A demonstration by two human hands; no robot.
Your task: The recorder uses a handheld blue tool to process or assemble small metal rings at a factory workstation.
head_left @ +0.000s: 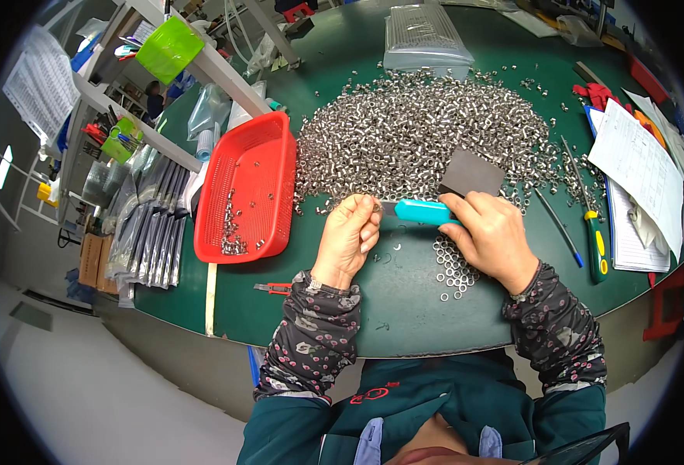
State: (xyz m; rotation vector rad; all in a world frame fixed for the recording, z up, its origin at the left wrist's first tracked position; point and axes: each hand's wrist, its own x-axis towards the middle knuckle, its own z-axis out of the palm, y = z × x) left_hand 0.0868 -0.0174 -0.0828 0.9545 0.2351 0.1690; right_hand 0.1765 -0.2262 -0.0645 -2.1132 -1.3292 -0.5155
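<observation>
My left hand is closed in a pinch, with a small metal ring at its fingertips. From the right, my right hand grips a teal-handled knife, its short flat blade reaching to the ring; the blade's tip is hidden by my left fingers. Beyond both hands spreads a large heap of small metal rings. A dark grey block lies at the heap's near edge, just past my right hand. Several loose rings sit on the green table between my forearms.
To the left stands a red plastic basket with some rings inside. A red cutter lies near my left forearm. On the right are a pen, a yellow-green-handled screwdriver and papers. Bagged parts lie at the back.
</observation>
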